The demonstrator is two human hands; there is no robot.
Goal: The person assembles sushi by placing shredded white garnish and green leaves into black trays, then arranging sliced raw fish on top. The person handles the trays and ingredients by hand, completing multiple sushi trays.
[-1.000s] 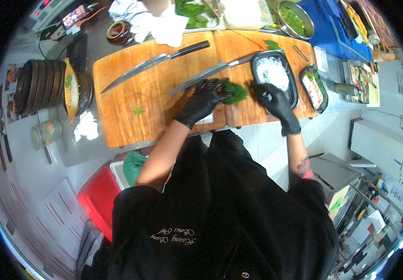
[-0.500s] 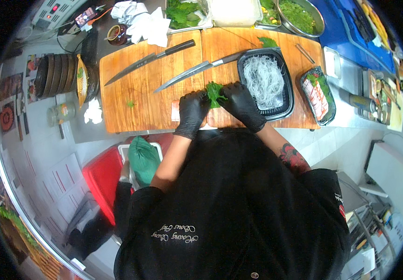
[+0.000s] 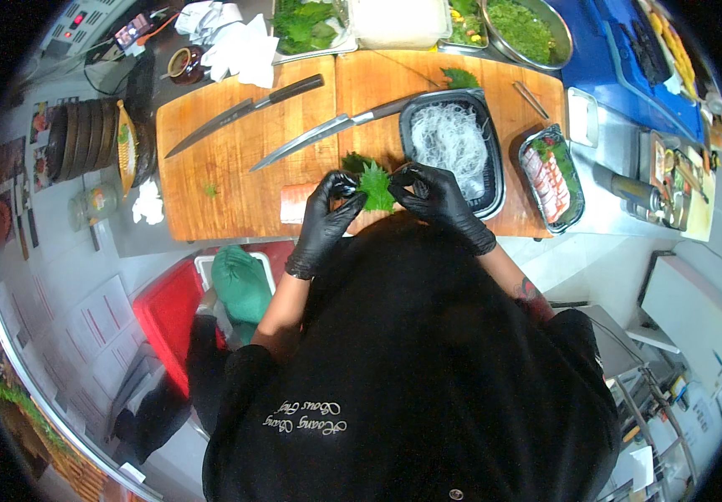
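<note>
My left hand point(image 3: 327, 219), in a black glove, pinches the left edge of a green jagged shiso leaf point(image 3: 375, 188). My right hand point(image 3: 443, 205), gloved too, has its fingers drawn together at the leaf's right edge; its exact hold is hard to make out. Behind this leaf, darker shiso point(image 3: 356, 161) shows by the board. A pale pink-orange block of fish point(image 3: 295, 203) lies left of my left hand. Beyond my right hand sits a black tray point(image 3: 494, 180) with white shredded strands point(image 3: 449, 140), probably radish. Two long knives point(image 3: 306, 140) point(image 3: 244, 109) rest on the wooden board point(image 3: 235, 197).
A smaller tray point(image 3: 551, 180) of sliced pink fish and greens stands at the right. Along the back are a leaf container point(image 3: 306, 29), a white-filled container point(image 3: 401, 21) and a metal bowl point(image 3: 528, 29) of greens. Tweezers point(image 3: 530, 100) and a loose leaf point(image 3: 461, 79) lie on the board.
The bunched shiso is now spread, one leaf facing up between my hands. My hands have drawn slightly apart, and more of the fish block shows. The whole view has shifted a little.
</note>
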